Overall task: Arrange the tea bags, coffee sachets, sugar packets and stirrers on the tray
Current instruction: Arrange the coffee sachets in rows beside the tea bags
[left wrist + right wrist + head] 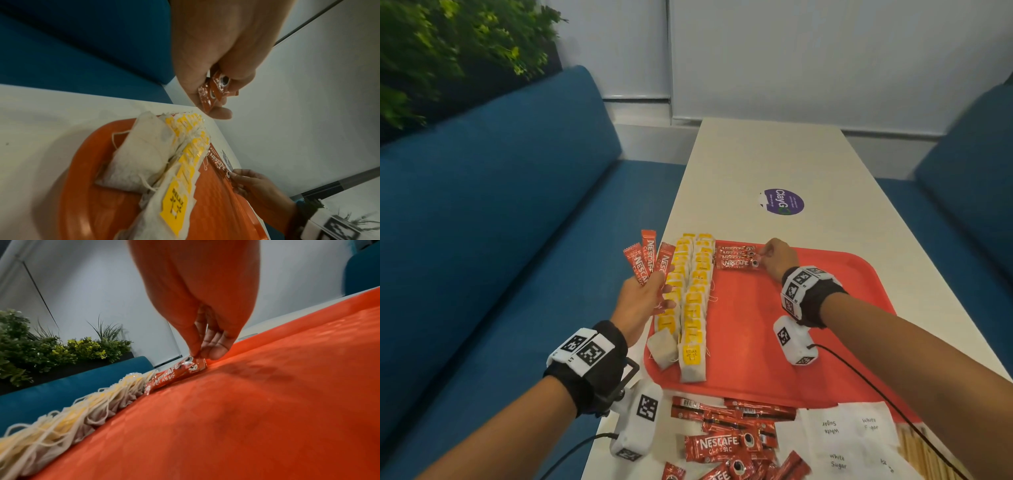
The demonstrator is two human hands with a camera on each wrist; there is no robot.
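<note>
On the surface [808, 164]: a red tray [825, 342] is set, its near edge bordered by loose coffee sachets [726, 442], sugar packets [859, 435] and stirrers [917, 448].
Tray, left side: two columns of tea bags [690, 301] are laid running away from the person.
Tray, far end: a short stack of sachets [736, 257] is laid crosswise, long axis left-to-right, touching the tea-bag column.
Right hand [779, 258]: the right end of the nearest sachet is pinched by its fingers [213, 352]; this hand is judged nearer the stack.
Left hand [640, 301]: three sachets [649, 260] are held fanned upright in curled fingers, left of the tray, ready to be passed rightward.
</note>
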